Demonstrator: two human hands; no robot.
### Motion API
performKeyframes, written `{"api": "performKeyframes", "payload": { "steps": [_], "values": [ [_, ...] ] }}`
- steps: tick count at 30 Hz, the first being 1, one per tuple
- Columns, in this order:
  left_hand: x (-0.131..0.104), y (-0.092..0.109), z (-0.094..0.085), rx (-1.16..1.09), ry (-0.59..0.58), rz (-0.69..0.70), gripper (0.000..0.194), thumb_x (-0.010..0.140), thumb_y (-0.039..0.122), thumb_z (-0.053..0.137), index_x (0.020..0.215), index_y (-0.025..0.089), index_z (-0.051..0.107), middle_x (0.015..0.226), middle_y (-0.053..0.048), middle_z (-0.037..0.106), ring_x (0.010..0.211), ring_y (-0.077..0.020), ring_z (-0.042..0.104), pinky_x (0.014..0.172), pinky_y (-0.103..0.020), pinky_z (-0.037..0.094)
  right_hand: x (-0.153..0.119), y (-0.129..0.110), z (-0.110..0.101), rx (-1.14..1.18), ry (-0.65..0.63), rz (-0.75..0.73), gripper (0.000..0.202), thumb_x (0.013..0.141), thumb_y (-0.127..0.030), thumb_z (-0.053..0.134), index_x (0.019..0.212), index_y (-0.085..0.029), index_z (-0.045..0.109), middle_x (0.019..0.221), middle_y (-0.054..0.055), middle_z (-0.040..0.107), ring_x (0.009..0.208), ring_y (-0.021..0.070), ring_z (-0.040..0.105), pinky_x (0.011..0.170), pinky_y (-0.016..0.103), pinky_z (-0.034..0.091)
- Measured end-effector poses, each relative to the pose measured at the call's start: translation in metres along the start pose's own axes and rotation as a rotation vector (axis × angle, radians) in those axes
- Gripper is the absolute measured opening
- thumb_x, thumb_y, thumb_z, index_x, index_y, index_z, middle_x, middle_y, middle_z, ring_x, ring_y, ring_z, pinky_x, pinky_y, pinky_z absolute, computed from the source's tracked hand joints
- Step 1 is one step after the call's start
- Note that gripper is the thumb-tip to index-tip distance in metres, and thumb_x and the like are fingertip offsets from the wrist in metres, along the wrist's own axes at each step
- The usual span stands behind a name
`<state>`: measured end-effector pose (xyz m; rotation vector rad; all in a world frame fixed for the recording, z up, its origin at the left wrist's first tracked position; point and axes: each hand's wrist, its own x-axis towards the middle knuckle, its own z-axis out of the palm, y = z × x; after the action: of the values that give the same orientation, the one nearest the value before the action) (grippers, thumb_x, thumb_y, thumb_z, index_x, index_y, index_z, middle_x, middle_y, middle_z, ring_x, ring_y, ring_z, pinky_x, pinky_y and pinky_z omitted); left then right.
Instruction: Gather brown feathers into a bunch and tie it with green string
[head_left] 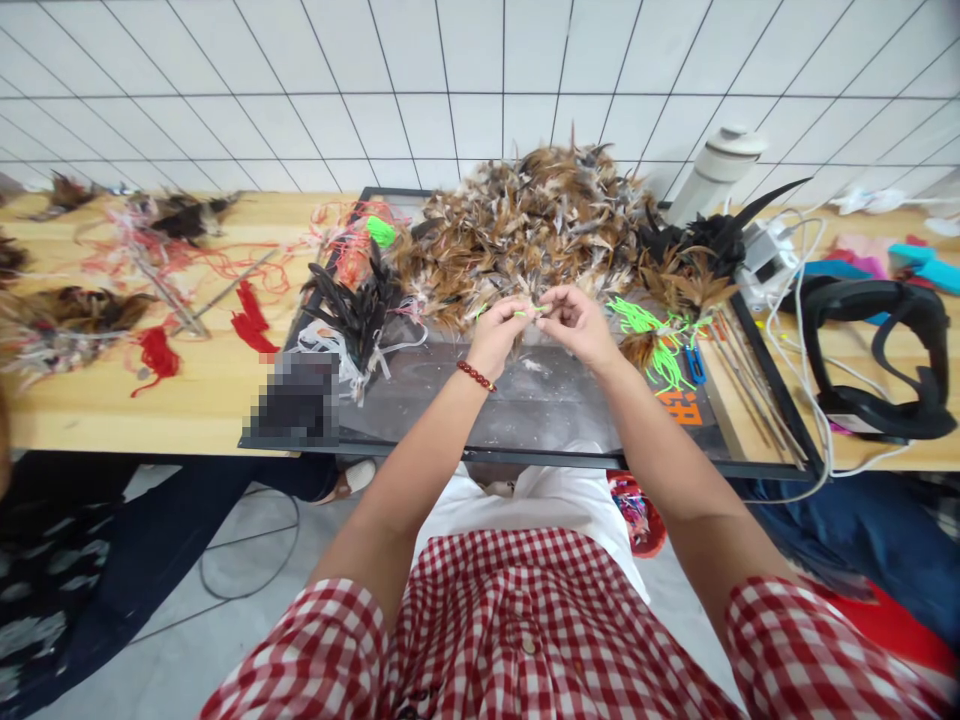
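Observation:
My left hand [499, 338], with a red bead bracelet [477, 376] on its wrist, pinches a bright green cord [519, 314]. My right hand [576, 326] is close beside it, thumb and forefinger pinched on the same cord. Whether a feather is also between the fingertips is too small to tell. Both hands are over the front of a big heap of brown feathers [540, 220] on a dark board [420, 410]. More green cords [664, 350] lie to the right of my right hand. Black feathers [358, 315] with white ribbon lie left of my left hand.
Thin sticks [750, 375] and a blue tool [695, 365] lie at the right. Beyond are a white bottle [716, 170], a white charger [769, 255] and a black headset strap [877, 355]. Red yarn [157, 358] is at the left. People sit on both sides.

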<state>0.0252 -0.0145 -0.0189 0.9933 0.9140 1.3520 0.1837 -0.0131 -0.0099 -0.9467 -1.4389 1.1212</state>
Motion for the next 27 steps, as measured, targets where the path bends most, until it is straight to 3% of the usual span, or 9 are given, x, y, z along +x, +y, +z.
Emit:
{"api": "performKeyframes", "payload": {
  "steps": [4,8,15,19,24,27],
  "values": [
    [-0.004,0.007,0.004,-0.076,-0.043,-0.118,0.010,0.074,0.017,0.079,0.068,0.017,0.070,0.081,0.001,0.065,0.079,-0.0091,0.059,0.082,-0.023,0.048,-0.004,-0.001,0.006,-0.097,0.050,-0.076,0.041,0.066,-0.054,0.090,0.083,-0.023,0.071,0.069,-0.003,0.065,0.059,0.0106,0.051,0.056,0.026,0.043],
    [-0.002,0.005,0.003,-0.034,-0.015,-0.135,0.011,0.071,0.017,0.080,0.066,0.017,0.070,0.076,0.003,0.063,0.074,-0.0079,0.055,0.075,-0.022,0.045,-0.007,0.001,0.007,-0.276,0.117,-0.155,0.019,0.076,-0.040,0.077,0.080,-0.021,0.075,0.068,0.000,0.071,0.059,0.0119,0.057,0.059,0.027,0.047],
    [0.005,-0.008,-0.004,0.031,-0.003,-0.018,0.015,0.061,0.024,0.090,0.070,0.019,0.079,0.085,-0.001,0.070,0.087,-0.0139,0.062,0.091,-0.030,0.049,-0.007,0.004,0.009,-0.456,0.189,-0.221,0.017,0.076,-0.028,0.068,0.082,-0.018,0.079,0.073,0.002,0.078,0.059,0.0127,0.063,0.058,0.026,0.049],
    [0.008,-0.011,-0.008,0.112,0.004,0.021,0.014,0.067,0.029,0.089,0.073,0.020,0.080,0.089,-0.003,0.072,0.094,-0.0179,0.066,0.100,-0.037,0.052,-0.007,0.003,0.012,-0.555,0.240,-0.237,0.014,0.078,-0.025,0.067,0.081,-0.018,0.079,0.070,0.002,0.076,0.059,0.0129,0.063,0.061,0.026,0.050],
    [0.009,-0.011,-0.010,0.512,0.073,0.231,0.006,0.077,0.017,0.080,0.074,0.019,0.075,0.125,-0.010,0.070,0.128,-0.0247,0.063,0.118,-0.043,0.046,-0.009,-0.003,0.014,-0.635,0.307,-0.222,0.006,0.076,-0.022,0.068,0.072,-0.019,0.072,0.064,0.000,0.072,0.056,0.0134,0.062,0.060,0.027,0.049],
    [0.007,-0.010,-0.010,0.772,0.159,0.370,0.007,0.081,0.015,0.074,0.075,0.018,0.072,0.135,-0.012,0.064,0.130,-0.0262,0.062,0.116,-0.043,0.048,-0.011,-0.006,0.017,-0.671,0.329,-0.207,0.006,0.072,-0.018,0.067,0.067,-0.020,0.068,0.062,0.000,0.070,0.057,0.0140,0.062,0.063,0.028,0.049]
  ]
}}
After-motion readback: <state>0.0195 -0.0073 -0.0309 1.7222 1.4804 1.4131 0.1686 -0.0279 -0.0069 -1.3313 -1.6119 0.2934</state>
